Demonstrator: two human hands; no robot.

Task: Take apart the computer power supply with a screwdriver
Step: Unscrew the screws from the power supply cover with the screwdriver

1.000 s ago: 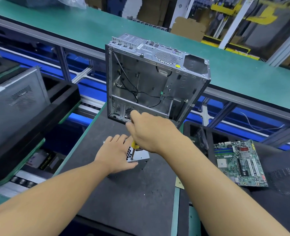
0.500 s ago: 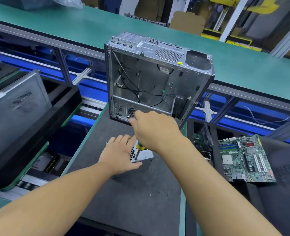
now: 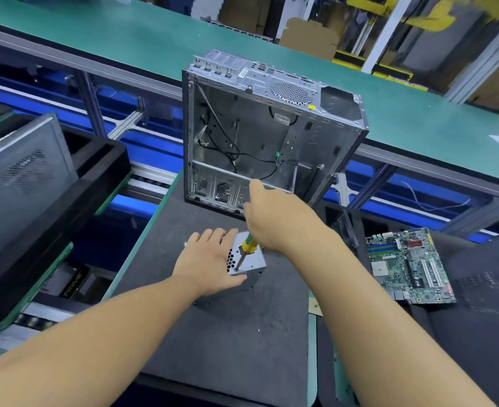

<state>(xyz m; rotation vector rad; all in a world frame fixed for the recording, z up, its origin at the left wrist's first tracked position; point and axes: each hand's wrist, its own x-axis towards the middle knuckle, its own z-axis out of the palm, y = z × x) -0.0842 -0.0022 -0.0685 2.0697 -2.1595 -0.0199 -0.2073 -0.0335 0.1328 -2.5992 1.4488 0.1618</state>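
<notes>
A small silver power supply (image 3: 252,264) with a honeycomb vent lies on the dark grey mat (image 3: 227,333). My left hand (image 3: 210,259) lies over its left part, fingers spread on top and thumb along its near edge. My right hand (image 3: 274,218) grips a screwdriver with a yellow and green handle (image 3: 248,243). The shaft slants down to a screw near the box's front corner (image 3: 236,269). My hands hide most of the box.
An open, stripped computer case (image 3: 271,133) stands upright just behind the hands. A green motherboard (image 3: 406,265) lies on the right. At the left sits a black tray (image 3: 66,201) with a grey side panel. Behind runs a green conveyor belt (image 3: 154,39).
My right hand has lifted and tilted, so more of the screwdriver's handle and shaft shows. The left hand has stayed on the power supply.
</notes>
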